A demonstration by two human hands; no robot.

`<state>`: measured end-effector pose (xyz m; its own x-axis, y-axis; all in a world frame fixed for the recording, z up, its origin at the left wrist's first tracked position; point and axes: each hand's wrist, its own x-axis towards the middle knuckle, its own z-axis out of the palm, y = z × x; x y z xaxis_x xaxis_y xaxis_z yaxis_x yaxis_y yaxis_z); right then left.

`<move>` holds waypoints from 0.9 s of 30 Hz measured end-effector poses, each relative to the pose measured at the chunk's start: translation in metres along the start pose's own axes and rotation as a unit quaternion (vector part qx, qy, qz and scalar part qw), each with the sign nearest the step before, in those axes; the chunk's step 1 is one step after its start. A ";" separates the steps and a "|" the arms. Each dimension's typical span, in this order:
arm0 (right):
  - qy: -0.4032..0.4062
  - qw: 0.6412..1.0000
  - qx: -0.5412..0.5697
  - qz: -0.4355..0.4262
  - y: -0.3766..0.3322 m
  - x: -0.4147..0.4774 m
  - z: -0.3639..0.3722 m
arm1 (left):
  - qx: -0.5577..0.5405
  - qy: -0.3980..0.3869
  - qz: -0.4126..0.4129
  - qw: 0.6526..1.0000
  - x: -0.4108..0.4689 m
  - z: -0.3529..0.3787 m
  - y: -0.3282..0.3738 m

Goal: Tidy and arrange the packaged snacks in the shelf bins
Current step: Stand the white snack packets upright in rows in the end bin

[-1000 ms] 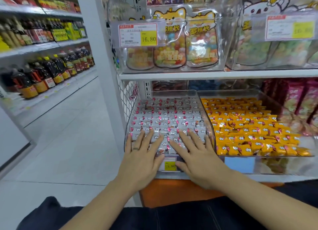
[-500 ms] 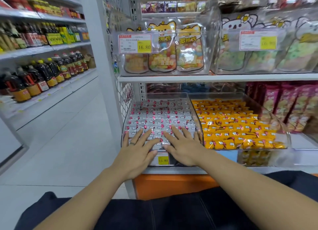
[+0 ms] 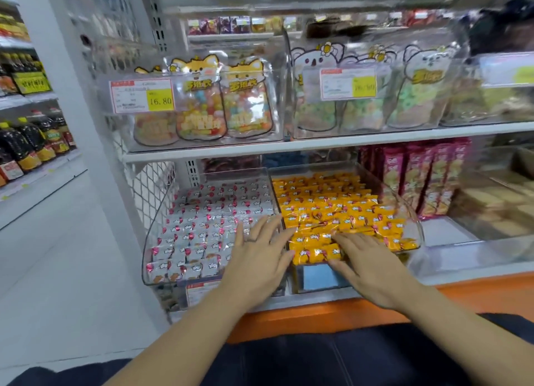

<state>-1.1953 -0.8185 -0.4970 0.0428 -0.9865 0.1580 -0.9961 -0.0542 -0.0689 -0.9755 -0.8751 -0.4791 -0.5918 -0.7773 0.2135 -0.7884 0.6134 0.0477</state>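
Observation:
Two clear plastic bins sit side by side on the lower shelf. The left bin point(image 3: 150, 258) holds rows of white-and-red wrapped snacks point(image 3: 202, 229). The right bin point(image 3: 416, 227) holds yellow wrapped snacks point(image 3: 332, 209). My left hand point(image 3: 260, 258), wearing a ring, lies flat with fingers spread over the divide between the two bins. My right hand point(image 3: 367, 261) rests flat on the front rows of the yellow snacks, fingers apart. Neither hand grips anything.
Above, a shelf point(image 3: 318, 144) carries clear bins of candy bags point(image 3: 225, 105) with a price tag point(image 3: 141, 95). Pink packets point(image 3: 416, 177) stand to the right. Dark bottles point(image 3: 26, 146) line the aisle shelves at left. An orange base point(image 3: 332, 316) runs below the bins.
Both hands have moved right, from the white-and-red snack bin to the yellow snack bin. The view has shifted closer and to the right.

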 end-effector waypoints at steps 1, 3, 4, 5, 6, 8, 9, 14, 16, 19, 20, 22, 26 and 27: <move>-0.005 1.000 0.018 -0.012 0.002 0.000 -0.003 | 0.013 0.001 0.005 1.000 0.005 -0.001 0.006; -0.014 0.998 0.057 -0.028 0.011 0.001 -0.011 | 0.047 0.005 0.025 0.999 0.016 -0.002 0.018; -0.002 0.998 0.064 -0.023 0.017 0.002 -0.014 | 0.057 0.004 0.038 0.998 0.024 -0.002 0.024; 0.014 0.998 0.059 -0.003 0.025 0.004 -0.015 | 0.059 -0.001 0.048 0.997 0.032 -0.002 0.031; 0.019 0.998 0.049 0.027 0.032 0.004 -0.017 | 0.053 -0.011 0.054 0.997 0.042 -0.001 0.038; -0.003 0.997 0.018 0.080 0.044 0.003 -0.013 | 0.034 -0.044 0.044 0.997 0.062 0.003 0.052; -0.021 0.996 0.005 0.090 0.047 0.001 -0.008 | 0.029 -0.064 0.031 0.997 0.072 0.006 0.058; -0.080 0.992 0.030 0.088 0.056 0.005 -0.006 | 0.018 -0.161 0.012 0.987 0.106 0.014 0.070; -0.099 0.991 0.044 0.079 0.062 0.014 -0.007 | -0.009 -0.179 0.022 0.984 0.109 0.014 0.067; -0.117 0.989 0.057 0.068 0.066 0.017 -0.017 | -0.053 -0.188 0.034 0.980 0.108 0.015 0.062; -0.112 0.989 0.073 0.059 0.067 0.015 -0.023 | -0.074 -0.182 0.034 0.980 0.109 0.014 0.060; -0.052 0.990 0.127 0.039 0.069 0.009 -0.036 | -0.117 -0.144 0.027 0.982 0.110 0.010 0.059; 0.208 0.956 0.190 0.076 0.097 0.011 -0.052 | -0.143 -0.026 0.021 0.989 0.118 0.006 0.067; 0.237 0.944 0.202 0.110 0.110 0.017 -0.052 | -0.132 -0.026 0.026 0.991 0.120 0.008 0.070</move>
<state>-1.3079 -0.8327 -0.4504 -0.2949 -0.8067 0.5122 -0.8627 -0.0056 -0.5057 -1.1035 -0.9265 -0.4575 -0.6429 -0.7462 0.1728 -0.6896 0.6620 0.2937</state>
